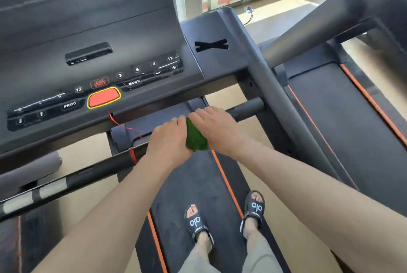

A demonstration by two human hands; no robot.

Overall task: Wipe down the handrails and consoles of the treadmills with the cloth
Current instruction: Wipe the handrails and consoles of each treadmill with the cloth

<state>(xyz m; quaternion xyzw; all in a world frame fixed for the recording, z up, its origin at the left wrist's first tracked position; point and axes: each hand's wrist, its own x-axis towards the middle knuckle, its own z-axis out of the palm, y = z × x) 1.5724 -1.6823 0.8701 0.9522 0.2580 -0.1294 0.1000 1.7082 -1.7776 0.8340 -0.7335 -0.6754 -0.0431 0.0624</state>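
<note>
Our fingers (199,114) curl down over the crumpled green cloth (196,138), which sits bunched around the black horizontal crossbar handrail (246,108) just below the console. The right hand (217,128) lies on top of the cloth with its fingers bent over the far side, so that the fabric wraps the bar rather than merely brushing it. The left hand (170,138) closes on the cloth's left edge, and we judge that it is there to keep the wad gathered and pressed against the tube; how far its fingers reach underneath we cannot tell.

With both hands meeting at the cloth, we can squeeze from two sides and slide along the rail. To the right, a bare stretch of the bar shows, ending at the grey upright side rail (284,105); to the left, the bar carries red cord (133,154) wound round it, which could snag the cloth.

Above our hands is the dark treadmill console with white-lettered buttons and a red stop pad (103,97). We stand on the black running belt with orange edge stripes (198,184).
</note>
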